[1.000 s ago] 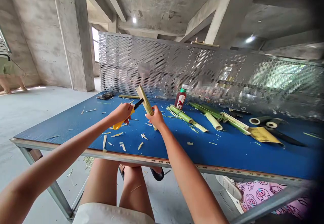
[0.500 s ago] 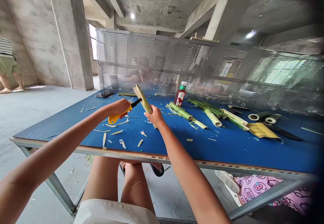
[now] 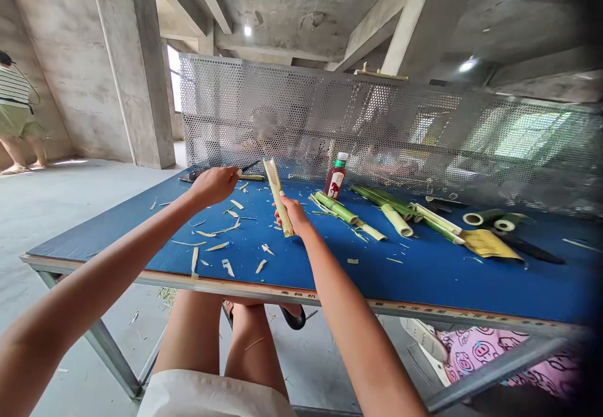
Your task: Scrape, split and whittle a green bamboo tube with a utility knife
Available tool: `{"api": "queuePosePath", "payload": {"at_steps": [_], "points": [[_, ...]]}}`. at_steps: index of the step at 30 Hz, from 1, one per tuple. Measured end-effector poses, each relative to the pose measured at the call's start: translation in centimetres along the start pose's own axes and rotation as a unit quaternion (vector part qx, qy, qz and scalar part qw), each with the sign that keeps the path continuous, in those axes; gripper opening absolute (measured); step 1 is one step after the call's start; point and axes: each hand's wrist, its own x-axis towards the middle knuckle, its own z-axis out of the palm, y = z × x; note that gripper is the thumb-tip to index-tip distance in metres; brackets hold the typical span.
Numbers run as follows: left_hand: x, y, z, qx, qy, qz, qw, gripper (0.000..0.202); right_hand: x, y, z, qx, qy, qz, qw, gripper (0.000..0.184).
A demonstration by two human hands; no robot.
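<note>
My left hand is closed around a utility knife; only its dark blade end shows, while the yellow handle is hidden by the fist. The blade points right, just short of the top of a split bamboo piece. My right hand grips that piece by its lower half and holds it upright with a slight tilt, its hollow pale inner side showing at the top. Pale bamboo shavings lie scattered below and around both hands on the blue table.
Several bamboo lengths lie to the right, near a dark red bottle, yellow sandpaper-like sheet and dark blade. A perforated metal screen closes the far side. Someone in a striped shirt stands far left.
My left hand has turned over and risen slightly with the utility knife, hiding its handle. The bamboo piece has swung more upright and its blade contact has ended.
</note>
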Motion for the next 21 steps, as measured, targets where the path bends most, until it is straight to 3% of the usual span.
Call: {"api": "queuePosePath", "payload": {"at_steps": [3, 6, 8, 11, 14, 15, 17, 21], "points": [[-0.6, 0.3, -0.1, 0.065, 0.003, 0.094, 0.993, 0.042, -0.6, -0.4, 0.1, 0.047, -0.075, 0.015, 0.996, 0.046], [0.0, -0.7, -0.4, 0.081, 0.009, 0.180, 0.980, 0.042, -1.0, -0.4, 0.3, -0.010, -0.086, -0.018, 0.996, 0.039], [0.7, -1.9, -0.8, 0.051, 0.022, 0.152, 0.987, 0.040, -0.9, -0.2, 0.5, -0.050, -0.053, -0.048, 0.996, 0.035], [1.1, -2.9, -0.6, -0.090, 0.008, -0.012, 0.996, 0.040, -0.4, 0.1, 1.0, -0.021, -0.009, -0.064, 0.998, 0.032], [0.3, -1.4, 1.6, -0.259, -0.065, -0.143, 0.953, 0.048, -0.2, 0.0, 1.8, 0.060, -0.002, -0.059, 0.996, 0.028], [0.0, -0.5, 2.8, -0.294, -0.078, -0.154, 0.940, 0.057, -0.2, -0.2, 2.1, 0.080, -0.001, -0.057, 0.995, 0.027], [-0.4, 1.5, 5.3, -0.311, -0.052, -0.140, 0.938, 0.070, -0.3, -0.5, 2.6, 0.099, -0.011, -0.054, 0.994, 0.028], [0.1, 4.3, 9.0, -0.415, -0.125, -0.056, 0.900, 0.041, -0.5, -1.1, 3.0, 0.021, -0.044, -0.074, 0.996, 0.054]]}}
